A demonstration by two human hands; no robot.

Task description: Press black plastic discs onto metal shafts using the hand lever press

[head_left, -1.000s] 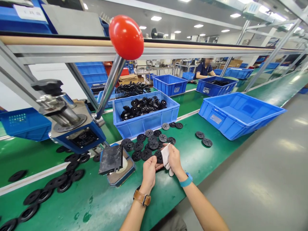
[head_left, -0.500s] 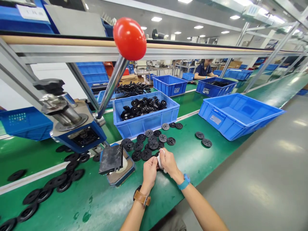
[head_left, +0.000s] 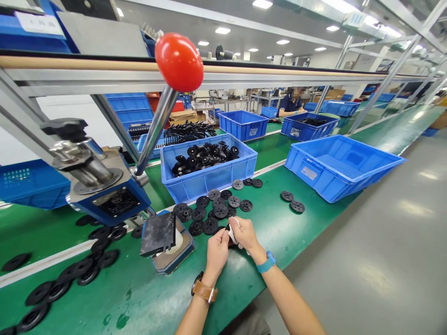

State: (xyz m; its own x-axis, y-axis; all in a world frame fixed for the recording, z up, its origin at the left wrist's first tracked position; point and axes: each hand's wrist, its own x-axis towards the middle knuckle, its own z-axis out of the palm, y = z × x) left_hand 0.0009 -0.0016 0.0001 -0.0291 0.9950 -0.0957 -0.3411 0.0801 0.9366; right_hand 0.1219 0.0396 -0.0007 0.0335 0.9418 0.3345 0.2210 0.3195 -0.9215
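White cloth (head_left: pixel 232 235), black disc (head_left: pixel 227 227) gripped between both hands (head_left: pixel 217 251) (head_left: pixel 246 236); press nameplate (head_left: pixel 117 203) print unreadable.

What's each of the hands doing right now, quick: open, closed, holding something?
Left hand: closed; what it pinches is mostly hidden, so I cannot tell for sure.
Right hand: closed, holding a white cloth.

Text unreadable: white label (head_left: pixel 40 23), press nameplate (head_left: pixel 117 202), bin tag (head_left: pixel 309 173) too blurred.
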